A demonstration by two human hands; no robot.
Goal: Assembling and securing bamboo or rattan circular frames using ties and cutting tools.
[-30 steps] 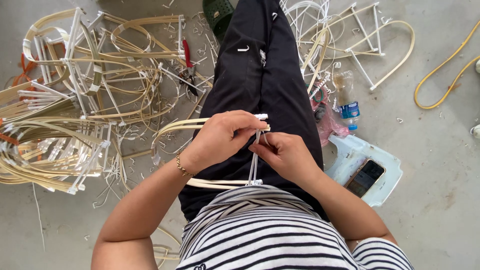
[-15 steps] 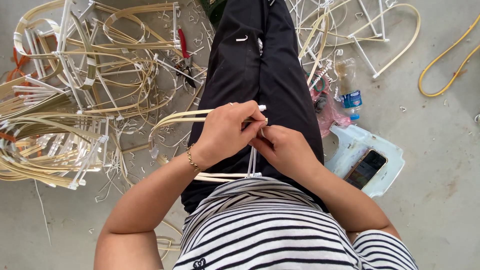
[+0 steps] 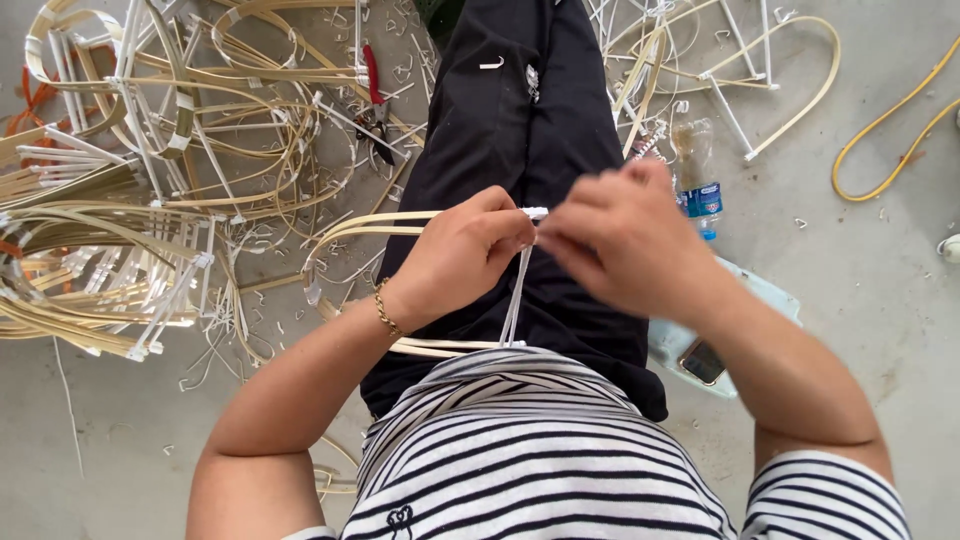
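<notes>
Pale cane strips (image 3: 370,228), light & springy, are pinched by closed left hand (image 3: 462,258) at white tie (image 3: 535,213); right hand (image 3: 625,240) blurred, fingers closed on same tie. Best gripped beside binding.

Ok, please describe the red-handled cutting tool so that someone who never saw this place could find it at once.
Start at the big heap of pale bent cane frames covering the floor on the person's left side. At its inner edge, next to the black trousers and beyond the left hand, lie the pliers-like cutters. Their red handles are the only red among pale strips and white offcuts.
</notes>
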